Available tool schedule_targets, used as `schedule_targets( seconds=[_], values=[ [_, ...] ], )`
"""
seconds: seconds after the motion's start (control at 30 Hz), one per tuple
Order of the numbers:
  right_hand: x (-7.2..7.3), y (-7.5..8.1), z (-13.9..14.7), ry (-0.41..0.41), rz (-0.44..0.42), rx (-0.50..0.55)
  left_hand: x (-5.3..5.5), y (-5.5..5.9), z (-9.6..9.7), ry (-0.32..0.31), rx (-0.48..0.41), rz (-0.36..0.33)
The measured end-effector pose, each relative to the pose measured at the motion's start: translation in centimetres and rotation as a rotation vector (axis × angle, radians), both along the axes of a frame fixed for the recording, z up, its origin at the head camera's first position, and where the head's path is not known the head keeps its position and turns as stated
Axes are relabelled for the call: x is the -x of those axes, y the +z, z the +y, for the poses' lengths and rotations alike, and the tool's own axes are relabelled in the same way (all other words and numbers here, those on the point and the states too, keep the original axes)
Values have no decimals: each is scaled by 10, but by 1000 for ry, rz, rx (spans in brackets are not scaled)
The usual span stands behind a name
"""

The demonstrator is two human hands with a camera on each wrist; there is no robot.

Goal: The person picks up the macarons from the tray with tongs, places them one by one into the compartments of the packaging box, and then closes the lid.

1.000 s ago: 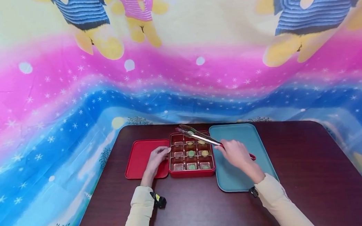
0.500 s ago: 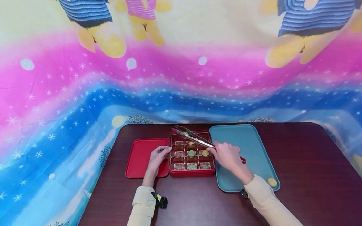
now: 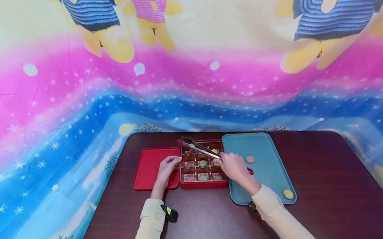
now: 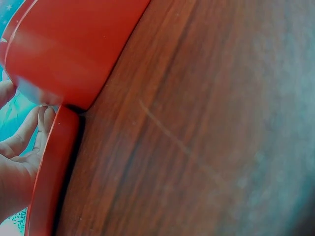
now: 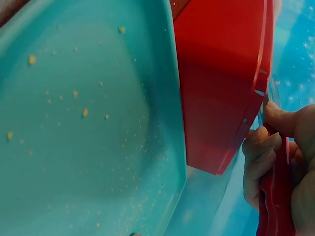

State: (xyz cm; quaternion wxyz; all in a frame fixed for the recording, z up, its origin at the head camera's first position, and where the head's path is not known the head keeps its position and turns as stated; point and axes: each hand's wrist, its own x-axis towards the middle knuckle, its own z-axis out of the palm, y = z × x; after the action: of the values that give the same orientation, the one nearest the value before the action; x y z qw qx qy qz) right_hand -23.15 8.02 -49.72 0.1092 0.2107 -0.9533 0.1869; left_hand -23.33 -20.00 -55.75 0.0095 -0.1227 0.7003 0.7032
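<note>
My right hand (image 3: 235, 168) grasps the tongs (image 3: 204, 150), slanted, probably for reach; my left hand (image 3: 165, 171), fingers loosely extended, touches the side of the red box (image 3: 203, 185), seemingly steadying it. Farther off, I make out a green piece (image 3: 192, 145) at the tongs' tips, over the back-left compartment (image 3: 185, 152).

On table (image 3: 204, 221): lid (image 3: 148, 169) just left of box (image 3: 203, 185), tray (image 3: 264, 181) just right. Cookies (image 3: 203, 164) in box compartments, two on tray. Tongs (image 3: 204, 151) over box.

I see two hands (image 3: 166, 169) (image 3: 236, 168), one pair of tongs (image 3: 207, 152), one box (image 3: 203, 185), two trays (image 3: 145, 171) (image 3: 264, 182), and two cookies (image 3: 250, 159) (image 3: 288, 194) on the blue one.
</note>
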Motion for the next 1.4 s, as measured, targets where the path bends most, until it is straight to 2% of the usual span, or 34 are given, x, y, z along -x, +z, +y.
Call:
schedule_targets(
  seconds=[0.17, 0.33, 0.53, 0.77, 1.03, 1.4],
  values=[
    [1, -2, 1, -13, -47, -1, 0, -1, 4, 11, -9, 9],
    [1, 1, 11, -59, -119, 47, 0, -2, 7, 10, -16, 21],
    [1, 8, 37, -121, -122, 107, 0, -5, 6, 27, 2, 17],
    [-7, 17, 73, -173, -139, 138, 0, -4, 4, 39, -31, 22],
    [-19, 24, 106, -199, -70, 102, -1, -6, 1, 51, -10, 24],
    [-35, 20, 138, -204, -45, 67, 1, -2, 4, 51, -37, 25]
  ],
)
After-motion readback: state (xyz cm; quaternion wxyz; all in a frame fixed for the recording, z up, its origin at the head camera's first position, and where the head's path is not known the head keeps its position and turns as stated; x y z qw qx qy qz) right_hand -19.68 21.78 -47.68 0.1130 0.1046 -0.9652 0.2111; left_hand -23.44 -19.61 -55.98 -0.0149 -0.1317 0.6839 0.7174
